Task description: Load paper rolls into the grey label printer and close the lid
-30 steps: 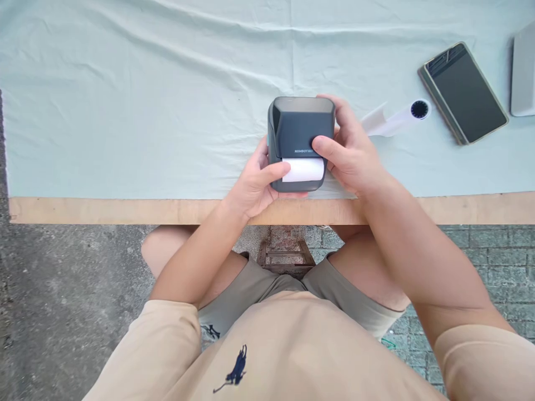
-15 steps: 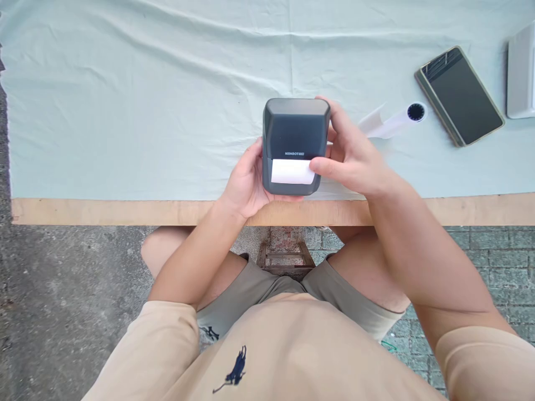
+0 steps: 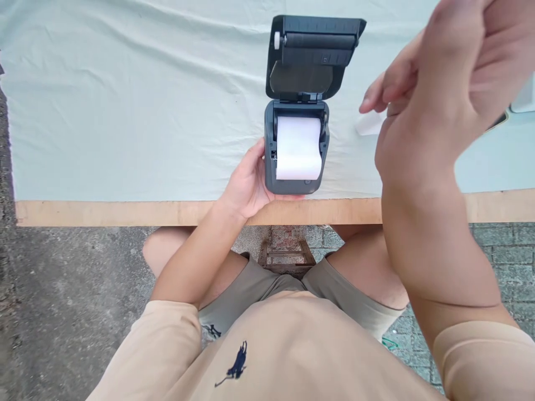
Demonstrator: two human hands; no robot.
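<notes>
In the head view my left hand (image 3: 248,181) is closed around the lower left side and underside of a dark grey label printer (image 3: 270,181). The printer's lid (image 3: 307,83) is swung up, with a black roller along its far edge. Inside the body sits a roll of white label paper (image 3: 298,147), its loose end lying over the front lip. My right hand (image 3: 438,89) is raised off to the right, apart from the printer. Its fingers are loosely bent and spread, with nothing visible in them. Beneath it, a strip of white paper (image 3: 370,123) lies on the cloth, partly hidden.
A pale blue-green cloth (image 3: 137,111) covers the table, whose bare wooden edge (image 3: 104,213) runs along the front. At the right, a phone (image 3: 499,121) is nearly all hidden behind my right hand. A white object (image 3: 524,97) sits at the far right edge.
The printer's lid has gone from closed to raised, exposing the paper roll. My right hand has left the printer and moved up and right. My left hand still holds the printer in place.
</notes>
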